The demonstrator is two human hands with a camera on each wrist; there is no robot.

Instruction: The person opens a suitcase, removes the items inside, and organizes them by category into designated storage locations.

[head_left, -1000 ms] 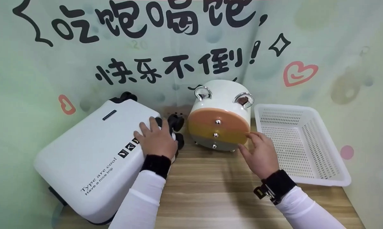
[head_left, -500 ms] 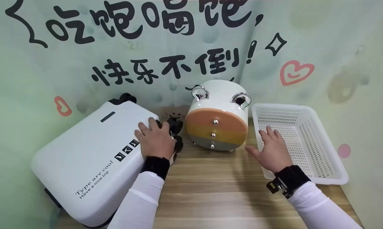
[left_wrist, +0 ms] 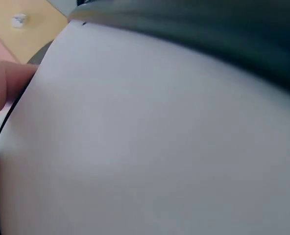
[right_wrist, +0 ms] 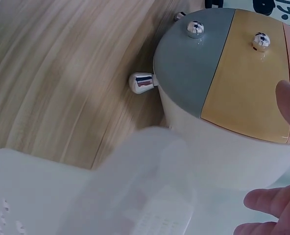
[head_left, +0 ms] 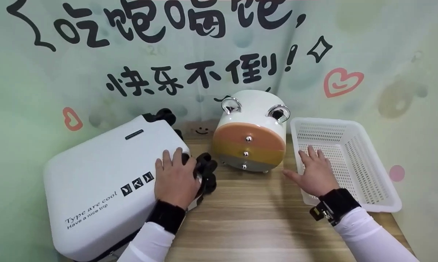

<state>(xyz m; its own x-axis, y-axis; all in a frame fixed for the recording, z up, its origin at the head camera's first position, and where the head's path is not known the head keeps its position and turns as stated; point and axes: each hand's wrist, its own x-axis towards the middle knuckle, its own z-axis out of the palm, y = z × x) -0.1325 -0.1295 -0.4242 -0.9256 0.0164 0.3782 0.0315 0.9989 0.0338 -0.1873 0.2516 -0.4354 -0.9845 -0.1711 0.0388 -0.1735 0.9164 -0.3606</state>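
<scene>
A white hard-shell suitcase (head_left: 109, 174) with black wheels (head_left: 206, 171) lies at the left of the table. My left hand (head_left: 177, 178) rests on its wheel end, fingers extended over the top face. In the left wrist view the white shell (left_wrist: 150, 132) fills most of the picture, with part of a finger (left_wrist: 8, 83) at its edge. My right hand (head_left: 317, 174) is over the near left side of a white perforated basket (head_left: 381, 174), fingers spread and holding nothing. To its left stands a small rounded drawer cabinet (head_left: 249, 145) with orange, yellow and grey drawer fronts and silver knobs.
A printed pale green cloth (head_left: 204, 43) hangs behind the things. Wood-grain tabletop (head_left: 237, 218) runs between the suitcase and the basket. The cabinet has two shiny ring-shaped ears (head_left: 279, 113) on top.
The suitcase has turned, its wheel end shifting nearer to me, and my left hand moved with it. My right hand has left the cabinet's right side and moved right over the basket.
</scene>
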